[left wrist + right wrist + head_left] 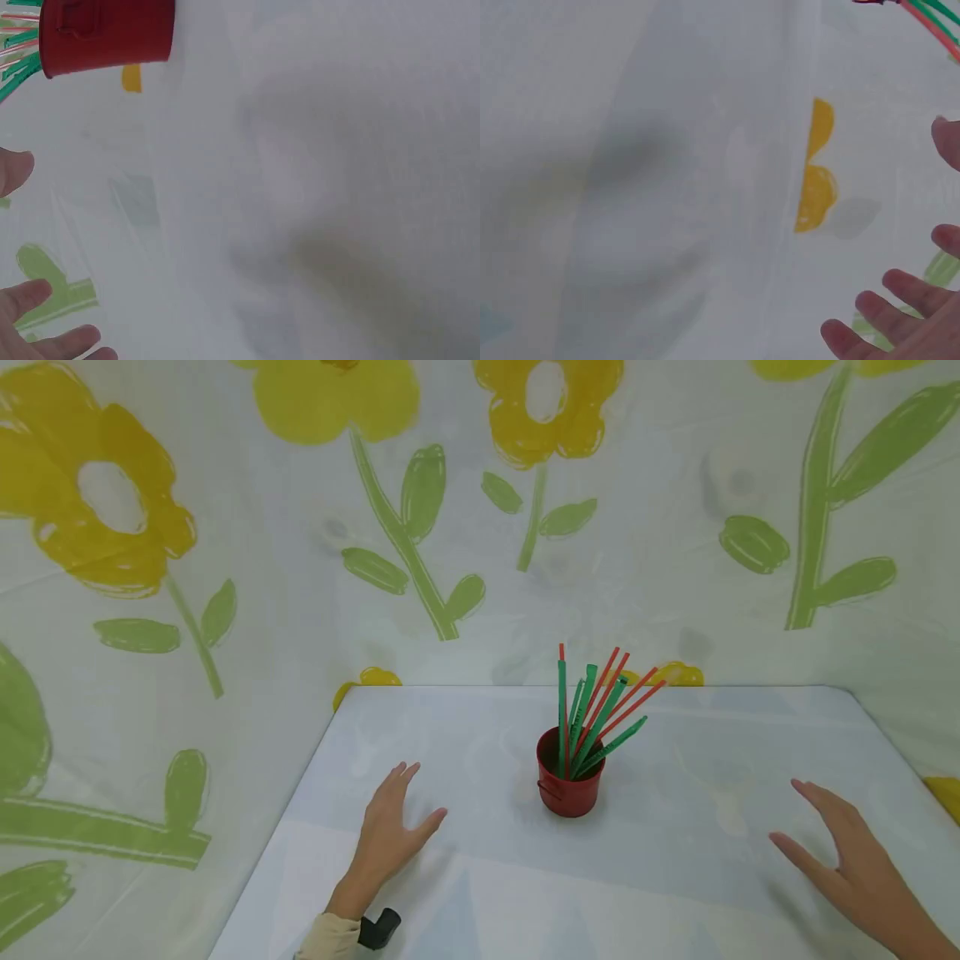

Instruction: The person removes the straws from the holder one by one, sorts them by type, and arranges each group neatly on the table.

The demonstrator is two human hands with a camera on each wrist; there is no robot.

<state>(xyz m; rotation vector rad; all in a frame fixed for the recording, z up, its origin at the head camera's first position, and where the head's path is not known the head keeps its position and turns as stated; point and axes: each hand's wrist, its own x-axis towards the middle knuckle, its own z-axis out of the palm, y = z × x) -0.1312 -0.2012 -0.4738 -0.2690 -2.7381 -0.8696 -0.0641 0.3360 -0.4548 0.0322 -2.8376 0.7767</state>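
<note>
A cloth backdrop (225, 568) printed with large yellow flowers and green stems fills the view from 9 o'clock round through 12 to 3 o'clock, hanging behind and beside the work surface. In front of it lies the pale table (480, 893), covered with a whitish sheet, spreading from the centre down to 6 o'clock.

The right hand (855, 860) hovers or rests low over the table at about 4 o'clock, fingers straight and spread apart, thumb out toward the centre, holding nothing. The left hand (390, 831) lies at about 7 o'clock, palm down on the sheet, fingers straight and close together with the thumb splayed toward the middle; it also holds nothing. A beige sleeve (330, 939) and a dark strap fitting (378, 928) sit at its wrist.

Between the two hands, slightly beyond them and near the centre of the table, stands a small red bucket (568, 785), upright, well apart from both hands, nearer the left. The left wrist view shows it at 11 o'clock, past the fingertips (15, 169).

In the bucket stands a bundle of red and green sticks (596, 710), fanning toward 1 o'clock.
</note>
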